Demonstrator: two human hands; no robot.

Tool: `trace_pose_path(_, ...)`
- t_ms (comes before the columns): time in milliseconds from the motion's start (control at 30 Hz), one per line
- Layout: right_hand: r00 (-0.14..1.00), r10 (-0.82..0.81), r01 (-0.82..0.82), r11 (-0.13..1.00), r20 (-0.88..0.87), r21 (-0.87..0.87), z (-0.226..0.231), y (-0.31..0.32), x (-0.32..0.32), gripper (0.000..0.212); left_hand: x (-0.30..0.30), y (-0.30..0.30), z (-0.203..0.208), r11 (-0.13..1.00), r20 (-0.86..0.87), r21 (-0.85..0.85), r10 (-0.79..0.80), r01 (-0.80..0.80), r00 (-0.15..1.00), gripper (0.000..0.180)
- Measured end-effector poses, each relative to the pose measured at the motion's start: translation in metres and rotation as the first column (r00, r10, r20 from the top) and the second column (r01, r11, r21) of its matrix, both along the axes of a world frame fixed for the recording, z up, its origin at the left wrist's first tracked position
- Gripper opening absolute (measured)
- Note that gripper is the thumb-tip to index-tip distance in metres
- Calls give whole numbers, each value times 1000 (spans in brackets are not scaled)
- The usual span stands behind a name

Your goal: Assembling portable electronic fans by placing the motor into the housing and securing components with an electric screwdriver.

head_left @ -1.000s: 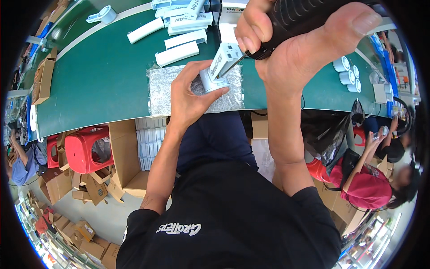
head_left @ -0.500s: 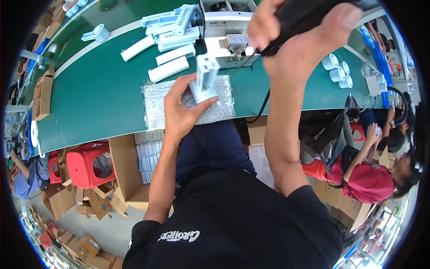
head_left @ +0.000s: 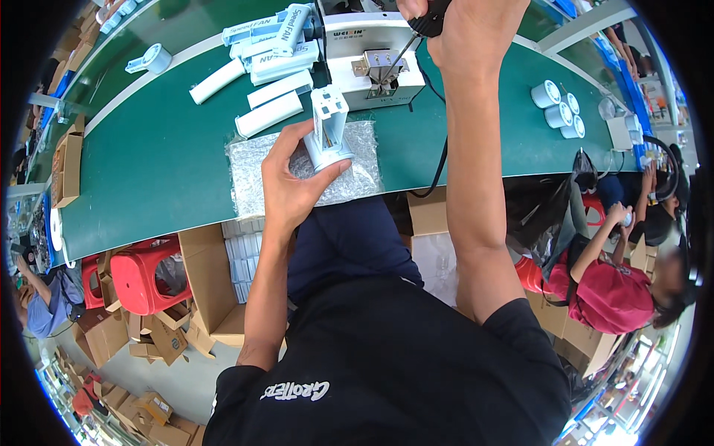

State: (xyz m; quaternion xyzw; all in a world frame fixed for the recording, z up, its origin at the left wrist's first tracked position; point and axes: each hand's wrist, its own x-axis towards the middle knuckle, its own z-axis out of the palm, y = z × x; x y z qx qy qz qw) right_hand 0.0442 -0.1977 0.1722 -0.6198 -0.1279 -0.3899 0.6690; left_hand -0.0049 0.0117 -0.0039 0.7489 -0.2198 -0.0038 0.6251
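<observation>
A pale blue plastic housing (head_left: pixel 329 137), with a round base and a tall, open-sided column, sits in the person's left hand (head_left: pixel 288 184) above the near part of the counter (head_left: pixel 149 178). The left fingers are clamped on its base, the thumb across the near side and the others round the left; the column points up and away, leaning slightly. Beneath it lies a crinkled, clear plastic sheet (head_left: pixel 253 175); whether the base touches the sheet I cannot tell. The right hand (head_left: pixel 468 33), cut by the upper edge, is raised to the right of the housing, its visible fingers wrapped round a black driver (head_left: pixel 430 21). The driver's thin shaft slants down to the left, well apart from the housing, and shows against a white machine (head_left: pixel 343 70) with a metal bracket on its front. A dark cable (head_left: pixel 442 160) runs down to the counter's near edge. Just beyond the housing, to the left, lie two white covers (head_left: pixel 269 117) side by side, with a pile of pale blue and white parts (head_left: pixel 268 46) behind. A round part with a handle (head_left: pixel 155 59) rests farther left, and four white cylinders (head_left: pixel 558 115) are grouped at the right. Below the counter, a cardboard box (head_left: pixel 199 271) of pale parts stands beside a red stool (head_left: pixel 137 286); a co-worker in a red shirt (head_left: pixel 610 293) sits at the right.
</observation>
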Motion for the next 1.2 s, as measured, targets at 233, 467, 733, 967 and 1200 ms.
trace_pose_path(233,995,-93,91,994,-23,-55,8,7,-36,83,-1,-2,1,1000,-6,-10,2,-2,1000,60)
trace_pose_path(467,884,450,-465,874,125,145,-27,53,-37,84,-2,0,3,1000,-21,-9,10,-10,1000,61)
trace_pose_path(733,652,674,-658,730,348,-183,-50,42,-2,82,-3,-2,5,1000,-12,-10,16,-16,1000,61)
trace_pose_path(967,844,510,-475,855,-169,209,-51,56,-61,37,2,-1,2,1000,90,-5,4,-3,996,58)
trace_pose_path(1200,974,223,-214,963,-37,167,-64,60,-58,41,0,-5,6,1000,90,9,-12,11,996,58)
